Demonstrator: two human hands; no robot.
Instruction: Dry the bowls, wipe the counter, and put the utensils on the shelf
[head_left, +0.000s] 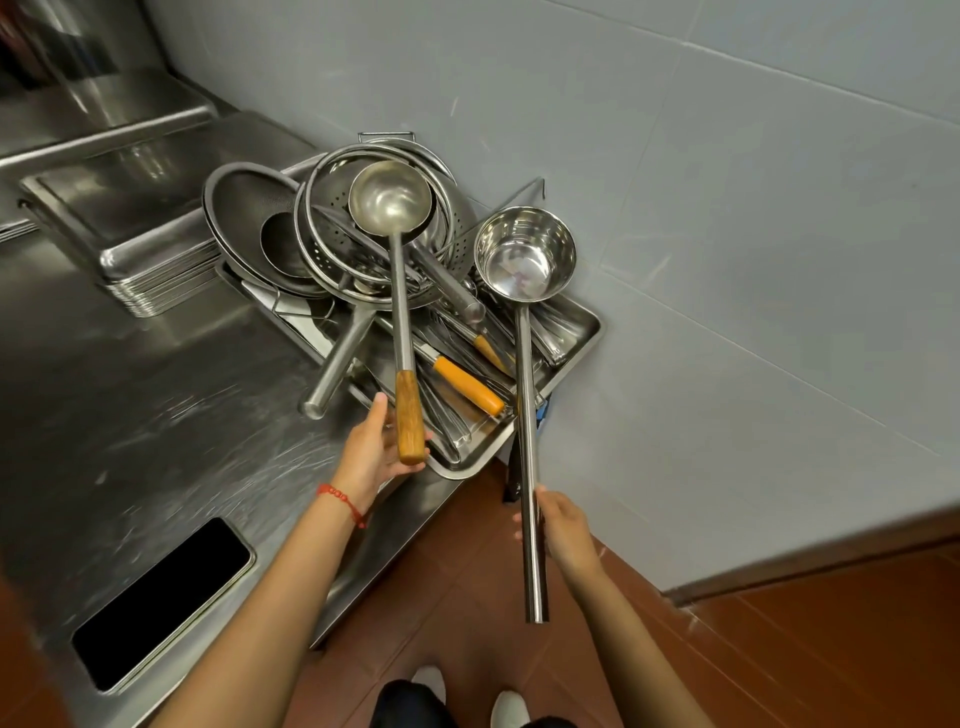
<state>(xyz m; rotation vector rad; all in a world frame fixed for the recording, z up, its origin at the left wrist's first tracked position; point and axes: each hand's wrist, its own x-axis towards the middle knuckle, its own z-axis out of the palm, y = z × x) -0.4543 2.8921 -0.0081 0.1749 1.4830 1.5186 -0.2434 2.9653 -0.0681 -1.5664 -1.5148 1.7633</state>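
A commercial kitchen: steel tabletop (156, 389), stacked trays (150, 249), big ladles (389, 200), strainers (249, 228), tiled wall (727, 182).

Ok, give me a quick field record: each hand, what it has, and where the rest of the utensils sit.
left hand: holds wooden-handled ladle by its handle end
right hand: grips all-steel ladle on its long handle
utensil tray: piled with strainers, colander, orange-handled tools
tray position: steel counter corner, against tiled wall
baking trays: stacked, left of pile
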